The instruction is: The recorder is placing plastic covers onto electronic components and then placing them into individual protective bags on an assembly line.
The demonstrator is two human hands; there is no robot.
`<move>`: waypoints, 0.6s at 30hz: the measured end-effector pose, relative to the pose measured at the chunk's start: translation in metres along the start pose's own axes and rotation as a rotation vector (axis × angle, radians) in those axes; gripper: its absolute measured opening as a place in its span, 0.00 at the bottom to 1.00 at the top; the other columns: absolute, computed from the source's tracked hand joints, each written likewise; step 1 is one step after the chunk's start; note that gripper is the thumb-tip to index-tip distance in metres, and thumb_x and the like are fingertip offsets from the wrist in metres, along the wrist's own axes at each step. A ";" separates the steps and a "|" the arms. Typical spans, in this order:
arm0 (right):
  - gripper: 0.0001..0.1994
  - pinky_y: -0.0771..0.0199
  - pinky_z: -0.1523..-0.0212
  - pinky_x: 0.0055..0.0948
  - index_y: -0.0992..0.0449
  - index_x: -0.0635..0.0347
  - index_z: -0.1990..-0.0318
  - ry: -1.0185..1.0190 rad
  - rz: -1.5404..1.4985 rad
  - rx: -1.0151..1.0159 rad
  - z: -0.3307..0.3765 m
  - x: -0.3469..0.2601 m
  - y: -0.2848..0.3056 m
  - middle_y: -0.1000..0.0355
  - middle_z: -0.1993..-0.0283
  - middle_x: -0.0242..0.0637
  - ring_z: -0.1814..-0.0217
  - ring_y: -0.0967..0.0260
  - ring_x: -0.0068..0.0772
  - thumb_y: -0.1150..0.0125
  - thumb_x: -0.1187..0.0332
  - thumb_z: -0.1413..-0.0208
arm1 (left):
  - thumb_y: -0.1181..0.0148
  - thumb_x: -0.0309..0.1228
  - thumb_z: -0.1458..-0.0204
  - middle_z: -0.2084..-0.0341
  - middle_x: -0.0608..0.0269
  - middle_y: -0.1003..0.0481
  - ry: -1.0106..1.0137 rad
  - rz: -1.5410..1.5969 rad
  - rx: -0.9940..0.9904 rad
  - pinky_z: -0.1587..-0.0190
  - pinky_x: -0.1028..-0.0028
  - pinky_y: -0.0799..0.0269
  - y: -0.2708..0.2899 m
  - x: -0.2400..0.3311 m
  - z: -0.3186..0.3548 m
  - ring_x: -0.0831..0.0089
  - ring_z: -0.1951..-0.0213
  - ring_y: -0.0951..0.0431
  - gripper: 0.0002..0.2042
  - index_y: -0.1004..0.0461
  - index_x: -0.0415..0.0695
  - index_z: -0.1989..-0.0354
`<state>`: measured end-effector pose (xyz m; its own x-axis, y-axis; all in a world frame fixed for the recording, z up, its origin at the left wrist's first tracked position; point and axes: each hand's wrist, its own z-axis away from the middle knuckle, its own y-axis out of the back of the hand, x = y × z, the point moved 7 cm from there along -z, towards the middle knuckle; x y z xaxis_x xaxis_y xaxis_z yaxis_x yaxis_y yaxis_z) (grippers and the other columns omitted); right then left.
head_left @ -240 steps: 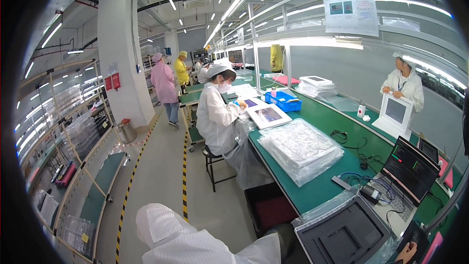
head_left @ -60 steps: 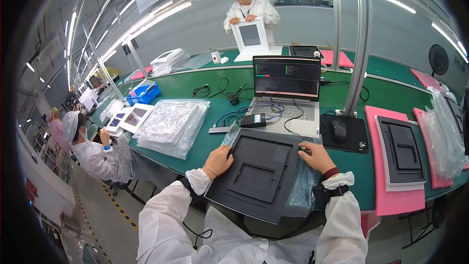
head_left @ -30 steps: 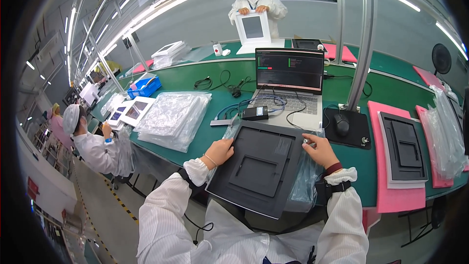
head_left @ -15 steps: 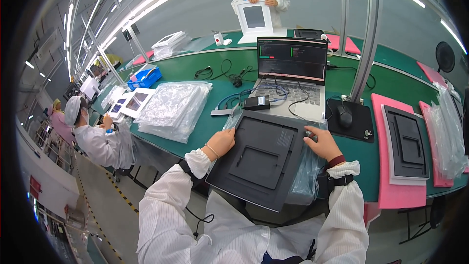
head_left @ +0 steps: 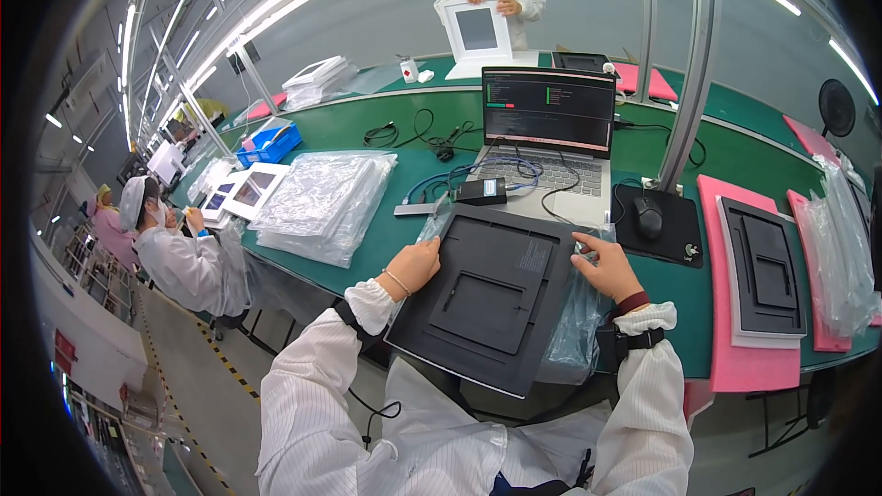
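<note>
A flat black rectangular device panel point(head_left: 485, 303) with a raised rectangular frame on its back lies tilted over the table's near edge, above my lap. Under it a clear plastic bag point(head_left: 571, 340) shows along the right side. My left hand point(head_left: 415, 264) is closed on the panel's left edge, its fingers partly hidden underneath. At the panel's upper right corner my right hand point(head_left: 606, 266) has thumb and forefinger curled around the bag's plastic, close beside the panel's edge.
Beyond the panel stand an open laptop point(head_left: 548, 119), a black adapter box point(head_left: 480, 191) and cables. A mouse point(head_left: 649, 219) lies right; another black panel point(head_left: 761, 266) rests on pink foam point(head_left: 726, 360). Bagged sheets point(head_left: 322, 207) are stacked left. Co-workers sit left and stand opposite.
Both my hands and the black panel stay almost where they were. The seated co-worker at the left has raised a hand slightly.
</note>
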<state>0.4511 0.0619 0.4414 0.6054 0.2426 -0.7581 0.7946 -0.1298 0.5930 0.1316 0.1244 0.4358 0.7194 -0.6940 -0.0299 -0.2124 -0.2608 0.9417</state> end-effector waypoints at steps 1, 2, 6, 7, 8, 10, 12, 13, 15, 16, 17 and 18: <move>0.23 0.28 0.60 0.33 0.28 0.58 0.48 0.011 0.005 0.004 0.000 0.000 0.000 0.25 0.64 0.47 0.65 0.27 0.43 0.40 0.62 0.54 | 0.51 0.27 0.50 0.77 0.44 0.26 0.001 0.000 0.000 0.72 0.64 0.27 -0.001 -0.001 0.001 0.55 0.76 0.24 0.16 0.32 0.27 0.56; 0.23 0.28 0.60 0.33 0.28 0.58 0.48 0.009 0.005 0.004 0.000 0.001 0.000 0.25 0.64 0.47 0.65 0.27 0.43 0.40 0.62 0.54 | 0.51 0.27 0.50 0.77 0.44 0.26 0.000 -0.003 -0.006 0.72 0.64 0.27 -0.001 -0.001 0.000 0.55 0.76 0.24 0.16 0.32 0.27 0.56; 0.23 0.28 0.61 0.33 0.28 0.58 0.48 0.012 -0.005 0.002 -0.001 0.002 -0.001 0.25 0.65 0.47 0.66 0.27 0.43 0.40 0.62 0.54 | 0.51 0.27 0.50 0.77 0.44 0.26 -0.007 -0.012 -0.007 0.73 0.64 0.27 0.001 0.001 0.000 0.55 0.77 0.24 0.16 0.32 0.27 0.57; 0.23 0.28 0.61 0.33 0.28 0.58 0.49 0.016 -0.005 0.004 -0.001 0.001 -0.001 0.25 0.65 0.47 0.66 0.27 0.42 0.40 0.62 0.54 | 0.51 0.27 0.50 0.77 0.44 0.26 -0.006 -0.011 -0.009 0.73 0.64 0.27 0.001 0.001 0.000 0.55 0.77 0.24 0.16 0.32 0.27 0.57; 0.23 0.28 0.61 0.33 0.28 0.58 0.49 0.014 -0.005 0.003 -0.001 0.001 -0.001 0.25 0.65 0.47 0.66 0.27 0.42 0.40 0.62 0.54 | 0.50 0.28 0.50 0.76 0.44 0.27 0.035 0.003 -0.060 0.70 0.63 0.28 -0.002 -0.002 0.000 0.53 0.74 0.25 0.16 0.33 0.29 0.56; 0.23 0.28 0.61 0.33 0.28 0.58 0.49 0.009 0.005 -0.006 -0.002 0.000 -0.001 0.25 0.65 0.47 0.67 0.27 0.42 0.40 0.62 0.54 | 0.50 0.28 0.49 0.75 0.44 0.27 0.076 0.018 -0.112 0.68 0.61 0.28 -0.005 -0.005 -0.001 0.51 0.72 0.25 0.16 0.35 0.31 0.55; 0.22 0.28 0.62 0.33 0.28 0.58 0.49 0.005 0.009 -0.004 -0.001 -0.002 0.000 0.25 0.65 0.47 0.67 0.27 0.41 0.40 0.62 0.54 | 0.50 0.28 0.49 0.75 0.44 0.27 0.069 0.025 -0.105 0.68 0.61 0.28 0.000 -0.002 -0.002 0.51 0.72 0.25 0.15 0.34 0.31 0.55; 0.22 0.28 0.62 0.33 0.28 0.58 0.49 0.003 0.012 0.000 -0.001 -0.003 0.001 0.25 0.65 0.47 0.67 0.27 0.41 0.40 0.62 0.54 | 0.50 0.28 0.49 0.75 0.44 0.27 0.068 0.026 -0.105 0.68 0.61 0.28 -0.001 -0.003 -0.002 0.51 0.72 0.25 0.15 0.34 0.31 0.55; 0.22 0.28 0.62 0.32 0.28 0.58 0.49 0.005 0.014 0.003 -0.001 -0.004 0.001 0.25 0.65 0.46 0.68 0.27 0.41 0.40 0.62 0.54 | 0.50 0.28 0.49 0.74 0.44 0.27 0.064 0.029 -0.089 0.68 0.60 0.28 -0.001 -0.004 -0.002 0.50 0.71 0.25 0.15 0.35 0.31 0.55; 0.22 0.28 0.62 0.32 0.28 0.58 0.49 0.007 0.016 0.009 -0.001 -0.004 0.002 0.25 0.65 0.46 0.68 0.28 0.40 0.40 0.63 0.54 | 0.50 0.28 0.49 0.74 0.44 0.27 0.063 0.028 -0.088 0.68 0.60 0.28 0.000 -0.004 -0.002 0.50 0.71 0.25 0.15 0.35 0.31 0.55; 0.22 0.28 0.62 0.32 0.28 0.58 0.49 0.005 0.016 0.008 -0.001 -0.002 0.001 0.25 0.65 0.46 0.68 0.28 0.40 0.40 0.63 0.54 | 0.50 0.28 0.49 0.74 0.43 0.27 0.096 0.042 -0.106 0.67 0.60 0.29 -0.003 -0.007 -0.001 0.49 0.71 0.26 0.15 0.35 0.32 0.55; 0.22 0.28 0.63 0.31 0.28 0.58 0.49 0.005 -0.014 0.012 -0.001 0.000 0.000 0.25 0.66 0.46 0.69 0.28 0.40 0.40 0.63 0.54 | 0.50 0.28 0.50 0.73 0.43 0.27 0.129 0.056 -0.124 0.66 0.59 0.29 -0.006 -0.009 -0.001 0.49 0.70 0.26 0.15 0.35 0.32 0.54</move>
<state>0.4510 0.0631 0.4422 0.5941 0.2495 -0.7647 0.8034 -0.1375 0.5793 0.1268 0.1330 0.4311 0.7892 -0.6113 0.0594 -0.1770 -0.1337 0.9751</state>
